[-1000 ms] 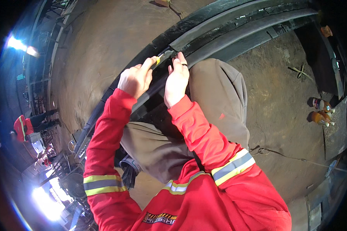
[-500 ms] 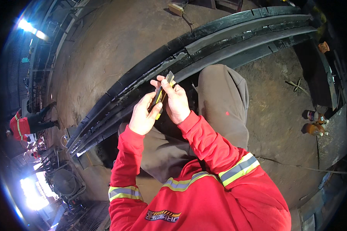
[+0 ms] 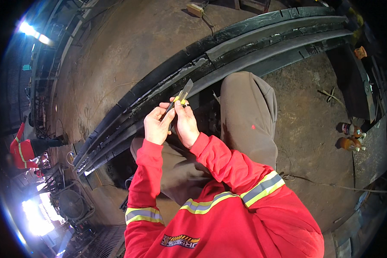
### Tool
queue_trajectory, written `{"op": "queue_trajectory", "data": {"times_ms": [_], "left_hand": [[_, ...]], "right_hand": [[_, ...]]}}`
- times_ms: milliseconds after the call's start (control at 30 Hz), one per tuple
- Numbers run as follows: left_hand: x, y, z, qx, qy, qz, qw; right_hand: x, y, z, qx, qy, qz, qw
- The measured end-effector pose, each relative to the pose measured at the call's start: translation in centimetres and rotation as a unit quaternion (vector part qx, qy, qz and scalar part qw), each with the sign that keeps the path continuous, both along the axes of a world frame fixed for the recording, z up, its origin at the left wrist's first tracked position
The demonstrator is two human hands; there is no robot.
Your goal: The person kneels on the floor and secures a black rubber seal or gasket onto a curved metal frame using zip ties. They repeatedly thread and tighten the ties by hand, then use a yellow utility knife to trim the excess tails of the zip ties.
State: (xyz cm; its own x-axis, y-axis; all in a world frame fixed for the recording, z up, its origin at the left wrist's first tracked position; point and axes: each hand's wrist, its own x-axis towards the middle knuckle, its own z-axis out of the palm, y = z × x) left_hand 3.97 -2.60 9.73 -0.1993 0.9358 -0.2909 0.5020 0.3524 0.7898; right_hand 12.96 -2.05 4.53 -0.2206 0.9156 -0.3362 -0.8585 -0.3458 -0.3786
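Note:
A yellow-and-black utility knife (image 3: 181, 99) is held between my two hands over my lap, its bare blade pointing up and away from me. My left hand (image 3: 156, 125) is closed on the dark handle from the left, thumb lying along it. From the right, my right hand (image 3: 186, 127) pinches the knife close to the yellow part where the blade comes out. The fingers hide most of the handle. Just beyond the blade runs a long, curved, dark metal beam (image 3: 241, 48), which crosses in front of my bent knees.
Several bottles (image 3: 351, 137) stand on the floor at the right, and an orange item (image 3: 360, 52) lies farther back. A cable (image 3: 331, 185) crosses the floor. On the far left are another person in red (image 3: 23, 154) and a large round fan (image 3: 71, 203).
Both hands have shifted slightly down toward me. More of the knife's blade now shows past the fingers. The person at the far left has raised an arm.

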Motion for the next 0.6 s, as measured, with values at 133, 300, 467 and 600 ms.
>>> {"op": "queue_trajectory", "data": {"times_ms": [133, 300, 467, 600], "left_hand": [[-0.9, 0.0, -0.3, 0.101, 0.180, -0.139, 0.968], [-1.2, 1.0, 1.4, 0.155, 0.363, -0.278, 0.876], [-3.1, 4.0, 1.9, 0.269, 0.326, -0.305, 0.853], [-3.7, 5.6, 2.1, 0.252, 0.328, -0.327, 0.850]], "right_hand": [[-1.3, 0.3, -0.4, -0.045, -0.025, -0.067, 0.996], [-1.2, 1.4, 0.6, -0.041, -0.334, 0.008, 0.942], [-1.3, 1.2, 0.4, 0.059, -0.351, -0.035, 0.934], [0.3, 1.3, 1.0, 0.087, -0.388, -0.006, 0.918]]}}
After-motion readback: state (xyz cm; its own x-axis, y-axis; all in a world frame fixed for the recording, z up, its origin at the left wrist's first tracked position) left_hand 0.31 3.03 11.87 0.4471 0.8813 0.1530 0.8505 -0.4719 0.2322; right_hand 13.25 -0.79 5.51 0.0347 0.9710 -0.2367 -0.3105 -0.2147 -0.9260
